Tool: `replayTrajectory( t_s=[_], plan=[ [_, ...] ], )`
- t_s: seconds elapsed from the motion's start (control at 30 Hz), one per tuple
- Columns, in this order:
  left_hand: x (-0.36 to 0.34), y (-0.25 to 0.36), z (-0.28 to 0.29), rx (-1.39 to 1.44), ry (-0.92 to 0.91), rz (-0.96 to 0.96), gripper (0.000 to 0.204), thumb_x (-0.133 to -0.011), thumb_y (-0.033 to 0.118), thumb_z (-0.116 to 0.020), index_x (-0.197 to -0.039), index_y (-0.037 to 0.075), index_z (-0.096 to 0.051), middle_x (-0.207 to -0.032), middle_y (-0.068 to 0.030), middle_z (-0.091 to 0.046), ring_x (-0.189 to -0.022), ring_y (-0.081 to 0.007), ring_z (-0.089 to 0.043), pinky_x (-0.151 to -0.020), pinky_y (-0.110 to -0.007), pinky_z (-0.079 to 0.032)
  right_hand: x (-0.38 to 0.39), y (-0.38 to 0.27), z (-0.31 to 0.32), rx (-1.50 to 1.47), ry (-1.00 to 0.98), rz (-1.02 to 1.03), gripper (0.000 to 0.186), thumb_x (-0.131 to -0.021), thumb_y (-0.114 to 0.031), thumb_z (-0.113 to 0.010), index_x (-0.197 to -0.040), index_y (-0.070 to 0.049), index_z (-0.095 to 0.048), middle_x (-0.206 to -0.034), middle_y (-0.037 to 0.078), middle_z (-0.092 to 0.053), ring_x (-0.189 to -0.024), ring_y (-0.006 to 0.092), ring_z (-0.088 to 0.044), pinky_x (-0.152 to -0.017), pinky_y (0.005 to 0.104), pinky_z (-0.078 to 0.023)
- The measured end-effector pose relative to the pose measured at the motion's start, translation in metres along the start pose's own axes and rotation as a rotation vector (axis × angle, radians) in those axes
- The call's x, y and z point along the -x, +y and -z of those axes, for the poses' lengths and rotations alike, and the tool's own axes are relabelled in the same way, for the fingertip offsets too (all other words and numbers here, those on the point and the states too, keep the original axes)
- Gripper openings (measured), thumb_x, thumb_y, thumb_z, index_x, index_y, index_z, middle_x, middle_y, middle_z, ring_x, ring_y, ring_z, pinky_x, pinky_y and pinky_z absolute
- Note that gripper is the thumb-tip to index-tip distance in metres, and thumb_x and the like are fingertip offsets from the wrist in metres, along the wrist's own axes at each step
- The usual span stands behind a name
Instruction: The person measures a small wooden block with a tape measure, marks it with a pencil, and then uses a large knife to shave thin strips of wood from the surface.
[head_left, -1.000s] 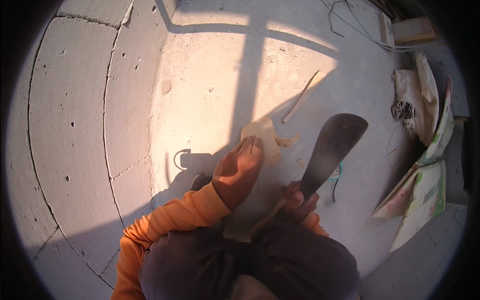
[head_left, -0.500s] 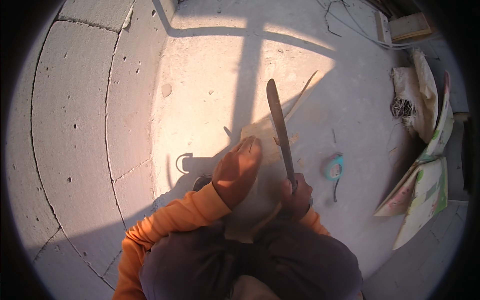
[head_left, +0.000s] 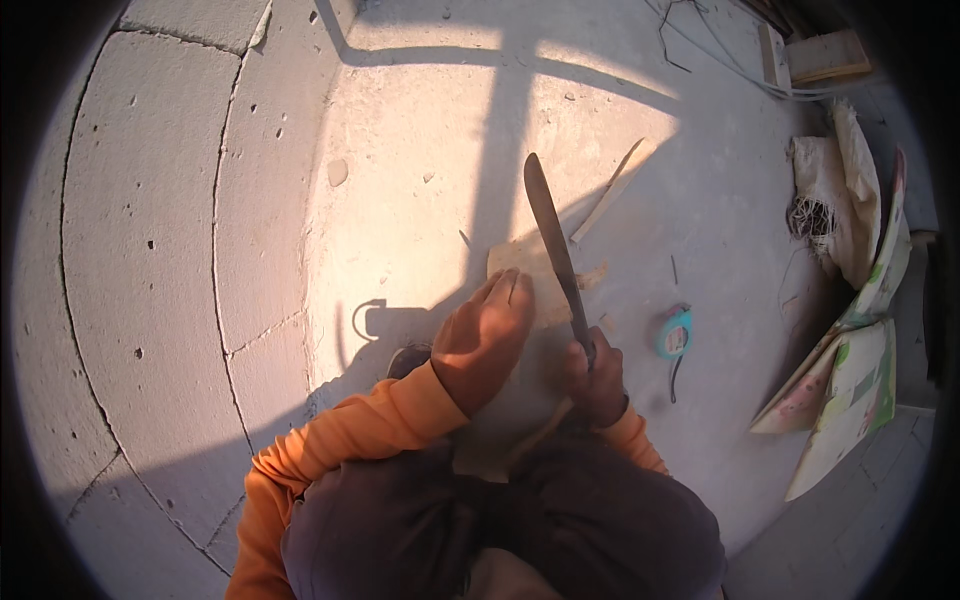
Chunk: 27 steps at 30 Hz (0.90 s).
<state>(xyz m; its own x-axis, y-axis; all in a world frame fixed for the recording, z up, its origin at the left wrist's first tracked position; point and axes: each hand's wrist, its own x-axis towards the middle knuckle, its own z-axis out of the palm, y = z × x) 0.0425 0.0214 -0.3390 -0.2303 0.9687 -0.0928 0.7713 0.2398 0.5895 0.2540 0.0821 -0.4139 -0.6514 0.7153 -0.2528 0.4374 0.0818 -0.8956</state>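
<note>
My right hand is wrapped round the handle end of a machete. Its long dark blade points away from me, with the tip leaning a little left. To the left of the blade, my left hand is closed, its fingers pressed together; what they hold, if anything, is hidden. Just beyond those fingertips a flat tan piece of wood shows, partly covered by the hand and the blade. Small light chips lie right beside the blade.
A thin pale wood strip lies on the concrete floor beyond the blade. A turquoise tape measure sits right of my right hand. Pale blockwork rises at left. Torn sacking and a folded printed sheet are at right.
The machete's tip has swung slightly left and my right hand has shifted a little. My left hand stays closed beside the wood. The whole view has moved slightly.
</note>
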Motion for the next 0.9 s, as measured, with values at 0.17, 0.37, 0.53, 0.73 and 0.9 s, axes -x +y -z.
replayTrajectory(
  t_s=[0.17, 0.37, 0.53, 0.73, 0.9],
  plan=[
    [-0.002, 0.001, 0.001, 0.007, 0.015, -0.003, 0.034, -0.083, -0.004, -0.059, -0.117, -0.009, -0.057, -0.121, -0.0281, -0.064, -0.112, -0.0415, -0.066, -0.09, -0.042, -0.059, -0.002, -0.004, 0.008, -0.078, -0.053, -0.079, 0.025, -0.101, -0.023, -0.059, -0.09, -0.001, -0.055, -0.058, 0.015, -0.052, -0.049, 0.0304, -0.059, -0.052, 0.0384, -0.045],
    [-0.003, 0.0, 0.0, -0.015, 0.019, 0.001, 0.034, -0.083, -0.004, -0.059, -0.117, -0.009, -0.057, -0.12, -0.0283, -0.064, -0.111, -0.042, -0.066, -0.091, -0.041, -0.059, 0.002, -0.001, 0.006, -0.024, -0.038, -0.118, 0.028, -0.101, -0.027, -0.06, -0.094, 0.0, -0.057, -0.059, 0.012, -0.055, -0.051, 0.0258, -0.058, -0.053, 0.036, -0.045],
    [-0.002, 0.002, 0.005, -0.024, 0.0, 0.0, 0.036, -0.083, -0.004, -0.059, -0.119, -0.01, -0.057, -0.121, -0.0288, -0.064, -0.113, -0.0418, -0.065, -0.092, -0.04, -0.059, 0.039, 0.006, -0.003, -0.189, 0.2, 0.088, 0.033, -0.097, -0.034, -0.066, -0.093, -0.002, -0.058, -0.063, 0.016, -0.059, -0.057, 0.0333, -0.064, -0.057, 0.0405, -0.052],
    [0.002, -0.004, -0.004, -0.046, 0.018, -0.04, 0.039, -0.083, -0.003, -0.059, -0.122, -0.011, -0.056, -0.123, -0.0294, -0.063, -0.115, -0.0425, -0.064, -0.093, -0.04, -0.058, 0.002, -0.001, -0.015, 0.213, 0.097, 0.03, 0.024, -0.097, -0.023, -0.065, -0.091, -0.002, -0.057, -0.062, 0.019, -0.059, -0.056, 0.0381, -0.064, -0.053, 0.0409, -0.051],
    [-0.001, -0.004, 0.002, -0.042, -0.015, -0.028, 0.042, -0.083, -0.001, -0.059, -0.124, -0.01, -0.055, -0.126, -0.0286, -0.062, -0.117, -0.0421, -0.063, -0.094, -0.041, -0.058, -0.005, 0.002, -0.012, 0.097, 0.089, 0.077, 0.022, -0.098, -0.019, -0.064, -0.088, -0.002, -0.055, -0.056, 0.016, -0.053, -0.047, 0.0348, -0.058, -0.049, 0.0397, -0.046]
  ],
)
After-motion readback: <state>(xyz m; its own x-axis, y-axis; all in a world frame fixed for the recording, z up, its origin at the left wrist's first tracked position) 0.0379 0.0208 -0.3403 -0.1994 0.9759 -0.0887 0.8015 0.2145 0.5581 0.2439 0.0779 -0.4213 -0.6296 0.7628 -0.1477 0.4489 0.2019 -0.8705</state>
